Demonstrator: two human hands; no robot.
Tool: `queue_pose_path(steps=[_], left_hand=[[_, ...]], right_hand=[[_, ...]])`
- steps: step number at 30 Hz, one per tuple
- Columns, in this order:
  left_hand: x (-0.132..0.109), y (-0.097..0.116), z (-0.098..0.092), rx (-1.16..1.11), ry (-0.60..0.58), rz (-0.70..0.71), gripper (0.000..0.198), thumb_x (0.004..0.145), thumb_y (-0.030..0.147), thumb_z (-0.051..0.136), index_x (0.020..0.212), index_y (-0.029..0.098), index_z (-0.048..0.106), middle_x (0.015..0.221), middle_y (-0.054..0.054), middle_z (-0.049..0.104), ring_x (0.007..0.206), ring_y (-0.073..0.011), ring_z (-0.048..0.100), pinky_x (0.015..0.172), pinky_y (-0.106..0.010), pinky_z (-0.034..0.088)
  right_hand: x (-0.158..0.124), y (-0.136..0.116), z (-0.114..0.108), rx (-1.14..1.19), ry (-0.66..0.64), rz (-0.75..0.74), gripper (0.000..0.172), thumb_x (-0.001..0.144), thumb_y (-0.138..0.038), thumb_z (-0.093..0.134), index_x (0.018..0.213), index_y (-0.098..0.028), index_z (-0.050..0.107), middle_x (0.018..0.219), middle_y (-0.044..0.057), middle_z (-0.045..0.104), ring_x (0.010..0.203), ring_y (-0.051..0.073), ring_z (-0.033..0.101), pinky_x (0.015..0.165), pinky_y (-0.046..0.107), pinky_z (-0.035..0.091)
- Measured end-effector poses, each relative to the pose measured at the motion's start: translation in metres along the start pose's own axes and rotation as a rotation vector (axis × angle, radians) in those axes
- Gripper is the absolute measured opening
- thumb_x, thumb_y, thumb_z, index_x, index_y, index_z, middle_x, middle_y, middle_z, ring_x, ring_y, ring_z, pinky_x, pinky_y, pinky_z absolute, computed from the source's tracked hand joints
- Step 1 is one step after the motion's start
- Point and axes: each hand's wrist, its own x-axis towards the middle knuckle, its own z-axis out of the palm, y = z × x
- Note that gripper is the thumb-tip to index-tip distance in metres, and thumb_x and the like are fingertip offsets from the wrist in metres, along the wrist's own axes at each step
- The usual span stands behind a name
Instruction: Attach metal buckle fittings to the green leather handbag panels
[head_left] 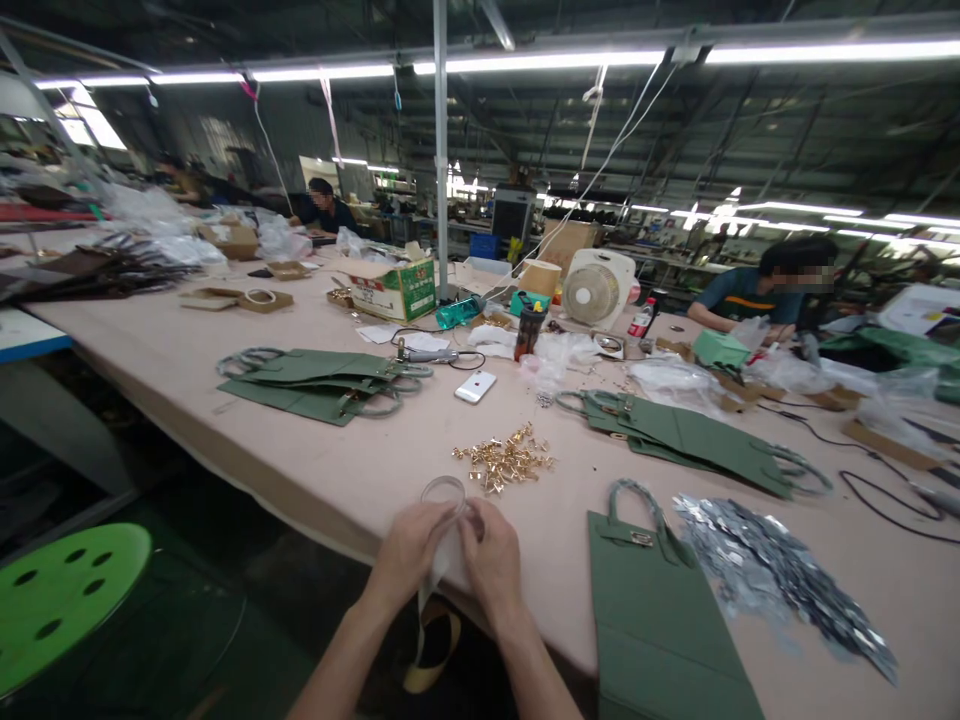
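At the table's front edge, my left hand (409,555) and my right hand (493,560) are close together, fingers closed on a pale strip of tape (444,483). Its upper part forms a loop above my fingers. The lower end hangs between my wrists, curling with a yellowish side showing. Just beyond my hands lies a loose pile of small gold metal fasteners (502,460). To my right, a flat green handbag (652,610) with a looped handle and a metal fitting lies on the table.
More green bags lie at left (315,375) and right (705,445). A white phone (475,387) is beyond the fasteners. Silvery flat pieces (780,570) spread at right. A tumbler (529,332), a fan (596,290) and cartons stand farther back. A green stool (71,600) is at left; co-workers sit across.
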Motion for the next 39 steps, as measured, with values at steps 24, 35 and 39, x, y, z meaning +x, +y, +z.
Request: queue_pose_path(steps=[24,35,39], left_hand=[[0.031,0.005,-0.013,0.151,-0.269,0.293,0.019,0.101,0.029,0.059,0.098,0.025,0.077,0.096,-0.004,0.07,0.091,-0.0174,0.065,0.082,-0.029,0.048],[0.042,-0.025,-0.006,-0.141,-0.342,0.201,0.021,0.095,0.041,0.065,0.104,0.033,0.083,0.115,-0.002,0.076,0.106,-0.0189,0.07,0.097,-0.02,0.054],[0.042,-0.028,-0.004,-0.189,-0.355,0.129,0.02,0.094,0.038,0.065,0.095,0.028,0.083,0.113,-0.003,0.076,0.106,-0.0192,0.07,0.096,-0.02,0.053]], right_hand=[[-0.016,-0.003,-0.022,-0.083,-0.056,-0.014,0.015,0.093,-0.017,0.06,0.093,-0.025,0.073,0.091,0.002,0.072,0.084,0.02,0.066,0.078,0.029,0.047],[-0.005,0.013,-0.012,-0.219,-0.091,-0.049,0.018,0.085,-0.01,0.068,0.095,-0.026,0.066,0.098,0.001,0.069,0.093,0.021,0.066,0.079,0.028,0.047],[0.0,0.01,-0.018,-0.161,-0.211,-0.139,0.018,0.085,-0.009,0.066,0.093,-0.024,0.064,0.1,0.001,0.067,0.095,0.02,0.064,0.082,0.028,0.047]])
